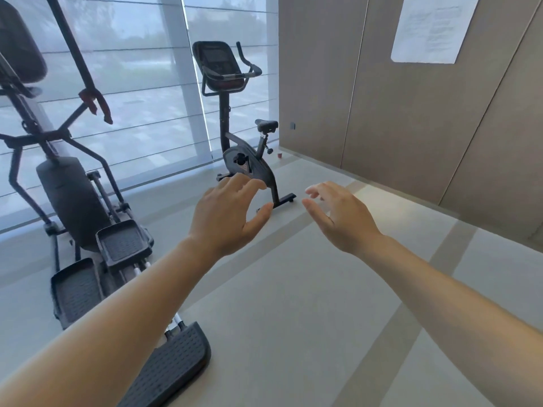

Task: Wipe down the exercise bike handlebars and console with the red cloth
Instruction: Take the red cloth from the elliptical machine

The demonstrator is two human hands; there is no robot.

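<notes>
1. The exercise bike (249, 168) is seen standing on the pale floor (293, 289), close to the blind-covered window (132, 83) and near the room's corner.
2. The console (216, 58) is mounted at the top of the bike's post, and the handlebars (249, 67) are curved around and beside it; the saddle (266, 124) is set lower, on the side towards the panelled wall (382, 113).
3. The left hand (229, 215) is held out in front of the bike's base, which it partly covers in this view. Its fingers (252, 183) are loosely curved, the thumb is kept apart from them, and nothing is held.
4. The right hand (340, 212) is held out just right of the bike's rear foot, palm down. Its fingers (314, 190) are relaxed and slightly spread, though blurred, and nothing is gripped.
5. Neither hand is in contact with the bike.
6. An elliptical trainer (73, 201) is placed left of the bike, nearer the camera.
7. A red item (88, 96) is seen on one of the trainer's bars, well left of the bike; whether it is the cloth cannot be told.
8. A small red cup (279, 155) is set on the floor just behind the bike, below the saddle.
9. A paper sheet (432, 27) is fixed to the wall, high and right of the bike.
</notes>
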